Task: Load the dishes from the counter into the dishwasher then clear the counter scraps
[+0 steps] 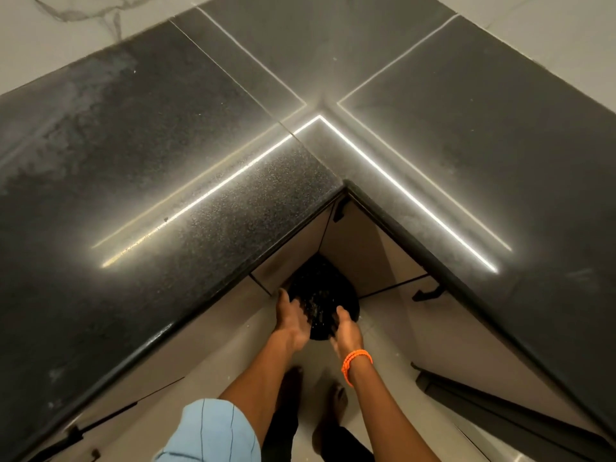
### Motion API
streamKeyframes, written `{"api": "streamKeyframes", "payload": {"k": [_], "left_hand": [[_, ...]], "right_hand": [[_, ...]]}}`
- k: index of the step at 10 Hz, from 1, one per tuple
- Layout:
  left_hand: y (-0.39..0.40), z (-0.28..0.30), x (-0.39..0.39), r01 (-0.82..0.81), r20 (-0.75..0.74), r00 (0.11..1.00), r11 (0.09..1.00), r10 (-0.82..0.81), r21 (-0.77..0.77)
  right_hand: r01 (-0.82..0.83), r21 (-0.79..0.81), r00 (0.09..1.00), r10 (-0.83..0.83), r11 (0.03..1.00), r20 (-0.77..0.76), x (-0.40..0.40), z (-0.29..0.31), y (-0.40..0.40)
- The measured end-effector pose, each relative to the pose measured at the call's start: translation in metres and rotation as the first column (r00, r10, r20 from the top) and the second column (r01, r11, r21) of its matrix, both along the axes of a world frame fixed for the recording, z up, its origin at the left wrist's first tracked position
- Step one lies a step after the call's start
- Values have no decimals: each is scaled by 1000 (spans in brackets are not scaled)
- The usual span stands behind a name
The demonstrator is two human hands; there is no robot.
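bin: round, black, on the floor in the inside corner under the counter, tucked against the cabinet fronts. Far rim in shadow.
bin contents: dark, with small pale flecks scattered across it; can't tell what the bits are. A liner may be there, can't confirm.
left hand: over the bin's left rim, palm turned inward, fingers loosely extended and lying together, thumb up. Can't tell whether the fingertips touch the rim or the contents.
right hand: over the bin's near-right rim, palm facing the left hand, fingers relaxed and slightly bent. Nothing visibly pinched. Orange cord bracelet on the wrist.
hands vs each other: apart, bin opening between them.
counter: dark speckled stone, L-shaped, corner points at the camera. Bright light strips reflect across it. A few tiny specks on the left run, one dark speck near the strip reflection.
cabinets: beige fronts below the counter, black handles, doors closed as far as visible.
person: light blue sleeve at lower left, bare feet on pale floor below the hands.
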State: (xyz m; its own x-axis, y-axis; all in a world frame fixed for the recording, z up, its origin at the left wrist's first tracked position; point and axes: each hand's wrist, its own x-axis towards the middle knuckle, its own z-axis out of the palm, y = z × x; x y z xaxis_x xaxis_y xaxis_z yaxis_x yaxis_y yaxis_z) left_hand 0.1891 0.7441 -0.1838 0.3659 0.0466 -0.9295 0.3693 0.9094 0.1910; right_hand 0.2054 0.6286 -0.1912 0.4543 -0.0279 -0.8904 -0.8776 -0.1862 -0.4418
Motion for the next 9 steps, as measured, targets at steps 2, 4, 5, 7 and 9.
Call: {"api": "streamKeyframes", "payload": {"k": [2, 4, 5, 7, 9], "left_hand": [[4, 14, 5, 72, 3, 997, 994, -73, 77], [9, 20, 6, 484, -345, 868, 762, -356, 431], [14, 46, 10, 489, -353, 871, 681, -342, 545], [11, 95, 17, 762, -603, 547, 49, -581, 645], [13, 123, 18, 709, -574, 475, -96, -667, 699]], "right_hand": [[4, -43, 1000, -2, 999, 30, -16, -10, -2], [-69, -83, 988, 80, 994, 130, -19, 52, 12], [-95, -220, 964, 144, 971, 223, -17, 70, 11], [-81, -326, 926, 192, 942, 324, -8, 100, 3], [-158, -720, 627, 632, 675, 455, 2, 137, -8]]}}
